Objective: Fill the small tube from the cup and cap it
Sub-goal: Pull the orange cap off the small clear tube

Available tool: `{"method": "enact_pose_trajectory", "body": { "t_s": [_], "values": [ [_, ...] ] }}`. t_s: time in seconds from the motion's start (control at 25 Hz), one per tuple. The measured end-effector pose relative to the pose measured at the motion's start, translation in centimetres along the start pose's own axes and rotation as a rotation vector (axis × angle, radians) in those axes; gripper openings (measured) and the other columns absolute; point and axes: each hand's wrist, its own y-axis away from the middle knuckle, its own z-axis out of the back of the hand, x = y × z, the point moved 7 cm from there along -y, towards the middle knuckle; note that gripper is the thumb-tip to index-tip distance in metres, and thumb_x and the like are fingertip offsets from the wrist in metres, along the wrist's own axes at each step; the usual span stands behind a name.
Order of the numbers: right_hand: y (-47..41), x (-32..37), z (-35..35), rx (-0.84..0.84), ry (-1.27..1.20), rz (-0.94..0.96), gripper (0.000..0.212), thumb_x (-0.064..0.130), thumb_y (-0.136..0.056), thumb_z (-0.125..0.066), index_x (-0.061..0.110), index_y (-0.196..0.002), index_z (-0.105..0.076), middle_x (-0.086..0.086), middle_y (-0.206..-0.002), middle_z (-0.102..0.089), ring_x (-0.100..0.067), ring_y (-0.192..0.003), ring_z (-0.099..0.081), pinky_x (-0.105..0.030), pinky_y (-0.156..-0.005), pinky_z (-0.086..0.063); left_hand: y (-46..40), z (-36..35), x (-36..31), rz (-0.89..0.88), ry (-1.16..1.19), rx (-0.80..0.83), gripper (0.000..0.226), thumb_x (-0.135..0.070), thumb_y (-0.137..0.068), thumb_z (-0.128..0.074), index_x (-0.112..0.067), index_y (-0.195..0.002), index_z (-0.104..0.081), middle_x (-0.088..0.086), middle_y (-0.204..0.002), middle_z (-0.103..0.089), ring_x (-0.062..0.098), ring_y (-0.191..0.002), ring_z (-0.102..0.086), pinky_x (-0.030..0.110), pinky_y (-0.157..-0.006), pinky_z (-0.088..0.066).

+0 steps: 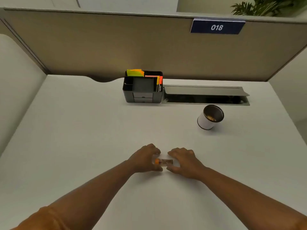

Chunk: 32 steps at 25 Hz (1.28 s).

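Both grips (163, 161) maybe on tube (164, 161).

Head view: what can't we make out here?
- Small tube: contents too small and blurred; ends covered by left hand and right hand.
- Orange cap: seated or loose, unclear.
- Cup: dark inside, contents indistinct.
- Desk slot: interior in shadow.

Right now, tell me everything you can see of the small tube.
The tube is small, clear and plastic-looking, with an orange cap on its left end. It lies sideways low over the white desk, between both hands: left hand at the capped end, right hand at the other. Something small sits inside, too blurred to identify.
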Motion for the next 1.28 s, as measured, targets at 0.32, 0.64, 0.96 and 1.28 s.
{"method": "enact_pose_trajectory", "body": {
  "t_s": [0.32, 0.64, 0.96, 1.28],
  "values": [
    [-2.3, 1.4, -0.1, -0.091, -0.227, 0.022, 0.018, 0.022, -0.091, -0.063, 0.014, -0.106, -0.068, -0.006, -0.1, -0.065, -0.026, -0.09, -0.06, -0.042, -0.08, -0.051, -1.7, 1.3, 1.2, 0.064, 0.303, -0.136, 0.018, -0.018, -0.081, -0.079, -0.018, -0.099, -0.076, 0.0, -0.098, -0.074, 0.016, -0.087, -0.069, 0.028, -0.076, -0.053],
    [-3.0, 0.4, 2.3, -0.185, -0.977, -0.156, 0.019, 0.018, -0.09, -0.073, 0.022, -0.109, -0.068, -0.006, -0.102, -0.075, -0.02, -0.09, -0.069, -0.034, -0.079, -0.056, -2.5, 3.0, 0.4, 0.177, 1.126, -0.16, 0.028, -0.008, -0.083, -0.08, -0.008, -0.111, -0.073, 0.01, -0.1, -0.075, 0.018, -0.089, -0.07, 0.032, -0.088, -0.058],
    [-1.8, 0.5, 4.0, -0.206, -1.239, -0.185, 0.019, 0.025, -0.086, -0.078, 0.025, -0.105, -0.072, 0.005, -0.085, -0.075, -0.002, -0.07, -0.063, -0.018, -0.058, -0.048, -2.7, 4.6, -1.8, 0.086, 1.205, -0.122, 0.027, 0.003, -0.082, -0.077, -0.012, -0.105, -0.076, 0.007, -0.1, -0.077, 0.018, -0.092, -0.073, 0.025, -0.083, -0.059],
    [-1.0, 0.7, 4.7, -0.177, -1.276, -0.186, 0.019, 0.019, -0.084, -0.08, 0.022, -0.103, -0.078, 0.004, -0.088, -0.077, -0.004, -0.07, -0.063, -0.024, -0.061, -0.049, -1.9, 5.8, -2.7, 0.014, 1.067, -0.084, 0.025, 0.004, -0.083, -0.077, -0.005, -0.106, -0.076, 0.008, -0.095, -0.079, 0.019, -0.09, -0.075, 0.022, -0.078, -0.058]
  ]
}}
